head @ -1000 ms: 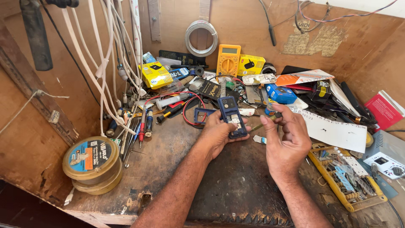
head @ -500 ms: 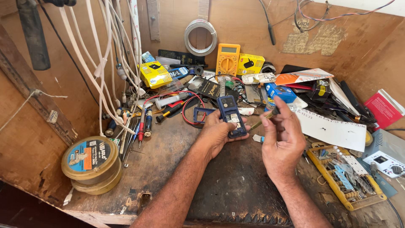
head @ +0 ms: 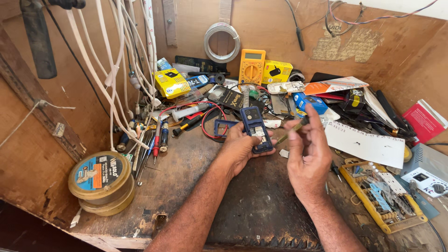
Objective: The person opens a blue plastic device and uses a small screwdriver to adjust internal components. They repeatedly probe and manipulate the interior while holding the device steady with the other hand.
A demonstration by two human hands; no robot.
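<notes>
My left hand [head: 237,148] holds a small blue mobile phone [head: 255,128] with its back cover off, lifted a little above the dark bench mat [head: 261,205]. My right hand [head: 309,154] pinches a thin tool with a yellowish handle [head: 290,130], whose tip points toward the phone's open back. A blue phone frame [head: 223,128] lies just behind the left hand, ringed by a red wire [head: 207,125].
A yellow multimeter [head: 252,66] leans on the back wall beside a yellow box [head: 276,72]. Solder spools [head: 100,181] sit front left. A yellow parts tray [head: 385,196] lies at the right, white paper [head: 366,143] beyond it. White cables [head: 119,70] hang at left, screwdrivers [head: 156,140] below.
My right hand has lifted from beside the phone and raised the thin tool higher, its tip now angled toward the phone. The left hand keeps the phone in about the same place.
</notes>
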